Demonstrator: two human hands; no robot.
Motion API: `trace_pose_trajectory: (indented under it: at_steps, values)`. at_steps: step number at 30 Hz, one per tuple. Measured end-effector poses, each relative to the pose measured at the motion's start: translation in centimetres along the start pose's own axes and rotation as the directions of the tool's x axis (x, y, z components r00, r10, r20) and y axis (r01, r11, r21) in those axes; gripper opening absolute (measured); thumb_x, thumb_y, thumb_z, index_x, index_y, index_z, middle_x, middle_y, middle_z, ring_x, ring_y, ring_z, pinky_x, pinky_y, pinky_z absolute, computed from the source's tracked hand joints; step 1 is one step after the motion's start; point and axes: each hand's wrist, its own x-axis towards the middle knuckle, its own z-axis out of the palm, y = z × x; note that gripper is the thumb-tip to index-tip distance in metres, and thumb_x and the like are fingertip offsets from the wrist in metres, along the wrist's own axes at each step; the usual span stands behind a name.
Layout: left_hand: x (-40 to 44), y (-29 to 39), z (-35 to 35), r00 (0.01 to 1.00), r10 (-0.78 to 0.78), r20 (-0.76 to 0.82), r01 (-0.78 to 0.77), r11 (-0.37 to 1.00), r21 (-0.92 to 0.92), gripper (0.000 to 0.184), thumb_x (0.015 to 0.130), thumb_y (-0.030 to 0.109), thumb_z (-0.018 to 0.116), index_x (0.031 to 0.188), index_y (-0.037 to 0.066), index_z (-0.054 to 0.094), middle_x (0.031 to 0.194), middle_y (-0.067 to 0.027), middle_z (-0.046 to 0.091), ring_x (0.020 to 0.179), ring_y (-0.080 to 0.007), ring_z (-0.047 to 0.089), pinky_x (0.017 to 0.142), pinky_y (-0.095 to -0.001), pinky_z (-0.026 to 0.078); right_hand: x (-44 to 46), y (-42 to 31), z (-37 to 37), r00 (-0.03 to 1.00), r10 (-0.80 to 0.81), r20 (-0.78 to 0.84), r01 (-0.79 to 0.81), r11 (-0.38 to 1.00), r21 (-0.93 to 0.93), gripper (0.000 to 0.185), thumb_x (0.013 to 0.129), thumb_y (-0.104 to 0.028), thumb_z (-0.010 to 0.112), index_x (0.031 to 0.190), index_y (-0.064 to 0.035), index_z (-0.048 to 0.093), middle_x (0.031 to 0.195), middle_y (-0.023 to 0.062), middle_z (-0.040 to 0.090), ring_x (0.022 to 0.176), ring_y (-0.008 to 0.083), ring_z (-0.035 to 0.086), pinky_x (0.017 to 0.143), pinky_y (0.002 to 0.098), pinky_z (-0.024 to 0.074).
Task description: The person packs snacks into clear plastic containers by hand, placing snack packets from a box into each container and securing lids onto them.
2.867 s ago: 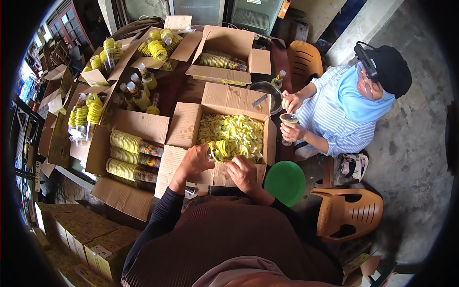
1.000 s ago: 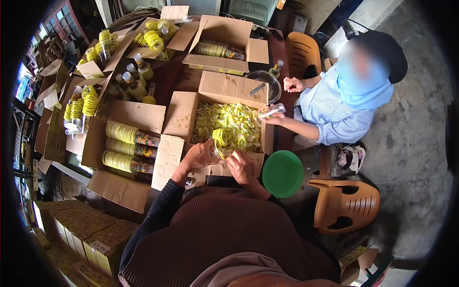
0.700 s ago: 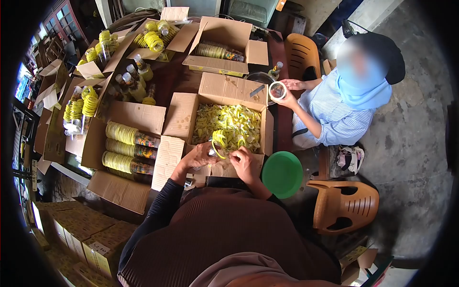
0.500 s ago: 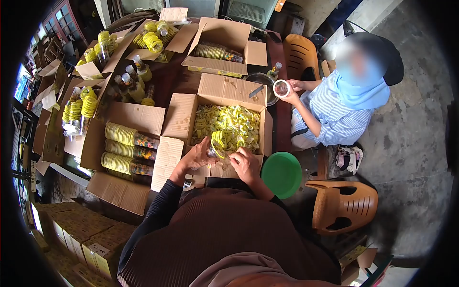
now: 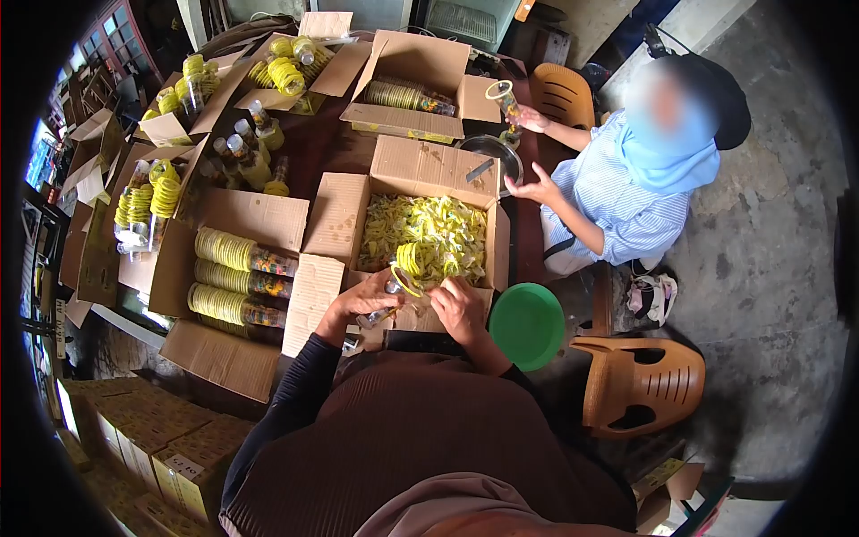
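Observation:
My left hand [image 5: 365, 300] is closed around clear plastic cups [image 5: 380, 315] with yellow rims, tilted over the near edge of an open cardboard box [image 5: 335, 215]. Several yellow rims [image 5: 408, 259] show stacked just beyond my fingers. My right hand [image 5: 458, 309] is beside the cup rim with its fingers drawn together in a pinch. What lies between those fingertips is too small to make out. Small yellow-and-white wrapped packets [image 5: 429, 224] fill the box under and beyond both hands.
At left, a cardboard box [image 5: 255, 210] holds stacks of yellow-rimmed cups [image 5: 224, 277]. A green basin [image 5: 528, 327] stands right of my right hand, near an orange chair [image 5: 644, 385]. Across the table's right side, a co-worker [image 5: 617, 197] holds a cup [image 5: 504, 98] above a metal bowl [image 5: 514, 161].
My left hand has tipped the cups, so a rim and clear body now show by my fingers. The co-worker has raised a cup in one hand and opened the other hand.

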Motion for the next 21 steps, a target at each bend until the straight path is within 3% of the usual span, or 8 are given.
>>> trace_pose_trajectory:
  at_steps: [3,5,7,9,12,17,20,21]
  values:
    - [-0.3,0.2,-0.1,0.999,-0.038,0.031,0.04,0.998,-0.056,0.076,0.083,0.032,0.077,0.139,0.004,0.034,0.102,-0.0114,0.059,0.08,-0.0131,0.061,0.065,-0.0281,0.055,-0.2,0.0,0.2,0.992,-0.12,-0.035,0.116,0.989,-0.091,0.007,0.076,-0.008,0.071,0.08,-0.009,0.064,0.079,0.0041,0.054,0.074,0.0227,0.059,0.063,0.035,0.0494]
    - [-0.3,1.0,0.9,1.0,-0.024,-0.02,0.023,0.997,-0.073,0.077,0.083,0.032,0.076,0.141,0.004,0.033,0.104,-0.0112,0.059,0.083,-0.0142,0.061,0.068,-0.0292,0.054,-0.2,-0.2,0.4,0.998,0.069,-0.005,-0.069,0.997,0.015,0.007,0.076,-0.008,0.071,0.079,-0.0091,0.064,0.079,0.004,0.054,0.073,0.0229,0.059,0.063,0.0348,0.0497]
    - [0.0,0.9,1.2,0.997,-0.01,-0.076,0.003,0.996,-0.086,0.078,0.084,0.032,0.076,0.142,0.004,0.032,0.106,-0.011,0.059,0.086,-0.0154,0.06,0.071,-0.0302,0.054,0.1,-0.3,0.1,0.991,0.13,-0.014,-0.129,0.99,0.056,0.007,0.076,-0.009,0.071,0.079,-0.009,0.064,0.079,0.004,0.054,0.072,0.023,0.06,0.063,0.0345,0.05]
    - [1.0,-0.6,1.0,0.951,0.298,-0.087,-0.278,0.942,0.187,0.077,0.083,0.031,0.076,0.14,0.001,0.034,0.106,-0.0117,0.061,0.094,-0.0186,0.06,0.082,-0.0325,0.052,0.2,-0.6,-0.2,0.98,0.201,-0.003,-0.2,0.976,0.082,0.008,0.076,-0.009,0.071,0.079,-0.0092,0.064,0.079,0.0039,0.054,0.075,0.0228,0.06,0.063,0.0344,0.0503]
    - [1.4,-4.7,-1.2,0.949,0.306,-0.076,-0.257,0.89,0.377,0.075,0.083,0.033,0.076,0.137,-0.002,0.038,0.11,-0.0147,0.06,0.102,-0.021,0.058,0.089,-0.0358,0.048,0.0,0.0,-0.2,0.998,0.067,-0.012,-0.067,0.997,-0.022,0.008,0.075,-0.008,0.07,0.08,-0.0092,0.064,0.082,0.0035,0.055,0.079,0.0222,0.06,0.064,0.0345,0.0506]
    - [0.9,0.3,2.2,0.98,0.072,-0.184,0.026,0.878,0.477,0.069,0.083,0.042,0.071,0.126,-0.003,0.043,0.102,-0.0223,0.061,0.094,-0.0307,0.061,0.079,-0.037,0.048,-0.2,0.2,-0.3,0.997,0.034,0.063,-0.03,0.997,-0.066,0.008,0.075,-0.008,0.069,0.08,-0.0088,0.062,0.083,0.0031,0.054,0.082,0.0217,0.059,0.065,0.0347,0.051]
    - [1.3,-0.3,2.5,0.975,0.083,-0.206,0.055,0.81,0.584,0.076,0.076,0.031,0.08,0.132,-0.002,0.042,0.114,-0.0198,0.061,0.106,-0.028,0.06,0.091,-0.0384,0.046,-0.1,0.5,-0.2,0.996,0.021,0.09,-0.017,0.999,-0.049,0.008,0.075,-0.008,0.068,0.08,-0.0089,0.061,0.084,0.0032,0.054,0.083,0.0217,0.059,0.066,0.0348,0.0512]
    - [1.1,-0.3,2.8,0.956,0.201,-0.213,-0.031,0.792,0.61,0.08,0.076,0.048,0.077,0.126,-0.004,0.043,0.097,-0.0198,0.062,0.091,-0.0279,0.062,0.08,-0.0372,0.048,-0.2,0.6,-0.2,0.995,0.004,0.102,-0.002,1.0,-0.029,0.009,0.075,-0.008,0.068,0.08,-0.0092,0.061,0.084,0.0032,0.054,0.083,0.0217,0.059,0.066,0.0348,0.0513]
